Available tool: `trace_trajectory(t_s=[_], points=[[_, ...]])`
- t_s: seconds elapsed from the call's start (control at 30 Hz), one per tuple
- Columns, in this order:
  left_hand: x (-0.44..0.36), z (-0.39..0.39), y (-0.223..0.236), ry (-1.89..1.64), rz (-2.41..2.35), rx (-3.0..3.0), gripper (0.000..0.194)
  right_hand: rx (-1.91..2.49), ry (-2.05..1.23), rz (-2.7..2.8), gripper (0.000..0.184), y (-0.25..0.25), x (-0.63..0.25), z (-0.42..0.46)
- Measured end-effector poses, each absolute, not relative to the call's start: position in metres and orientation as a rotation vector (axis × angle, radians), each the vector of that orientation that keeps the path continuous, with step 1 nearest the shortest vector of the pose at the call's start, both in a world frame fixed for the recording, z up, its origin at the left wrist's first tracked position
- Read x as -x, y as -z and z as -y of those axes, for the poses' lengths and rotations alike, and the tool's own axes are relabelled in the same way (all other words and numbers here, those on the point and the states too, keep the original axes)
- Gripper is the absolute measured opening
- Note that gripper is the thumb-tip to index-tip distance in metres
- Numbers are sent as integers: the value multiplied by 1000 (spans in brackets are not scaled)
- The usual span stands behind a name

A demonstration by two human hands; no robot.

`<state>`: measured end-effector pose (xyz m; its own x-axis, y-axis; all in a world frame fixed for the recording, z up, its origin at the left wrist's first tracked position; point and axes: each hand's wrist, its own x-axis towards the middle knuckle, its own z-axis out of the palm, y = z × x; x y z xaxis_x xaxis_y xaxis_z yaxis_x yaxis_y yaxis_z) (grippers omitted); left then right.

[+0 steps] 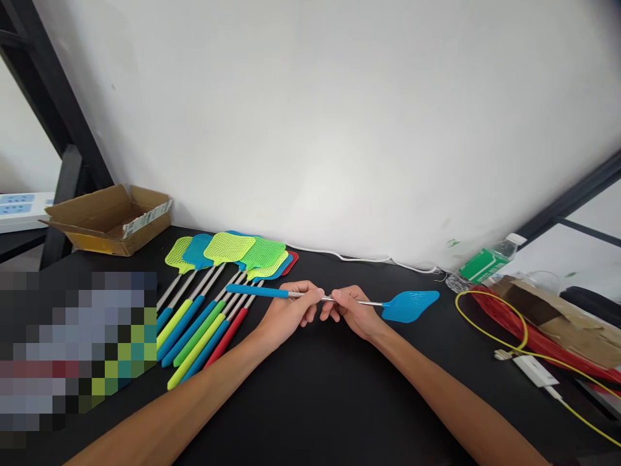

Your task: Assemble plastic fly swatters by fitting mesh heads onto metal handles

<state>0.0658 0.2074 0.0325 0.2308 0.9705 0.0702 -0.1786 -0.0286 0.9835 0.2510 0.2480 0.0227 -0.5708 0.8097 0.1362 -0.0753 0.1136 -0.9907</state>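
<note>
A blue fly swatter [410, 307] with a metal rod and a blue grip is held level above the black table [310, 401]. My left hand [295, 307] is closed around the rod just beside the grip, which points left. Close by, my right hand [353, 309] pinches the same rod nearer the blue mesh head, which points right. To the left, several fly swatters [229, 246] in yellow, green, blue and red lie side by side, heads toward the wall and grips toward me.
An open cardboard box [109, 223] stands at the back left, with a white power strip [24, 210] beyond it. On the right are a tilted plastic bottle [485, 264], a yellow cable [526, 330], a white adapter [536, 371] and brown packaging [557, 317]. A white wire [339, 255] runs along the wall.
</note>
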Motion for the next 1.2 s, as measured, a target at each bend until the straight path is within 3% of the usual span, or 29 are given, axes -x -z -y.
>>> trace_trajectory(t_s=[0.3, 1.2], points=[[-66, -210, -26, -1189, -882, -1211, 42, 709, -1530, 1690, 40, -21, -251, -249], [-67, -214, -22, -1181, -787, -1195, 42, 679, -1632, 1626, 37, -23, -252, -249]])
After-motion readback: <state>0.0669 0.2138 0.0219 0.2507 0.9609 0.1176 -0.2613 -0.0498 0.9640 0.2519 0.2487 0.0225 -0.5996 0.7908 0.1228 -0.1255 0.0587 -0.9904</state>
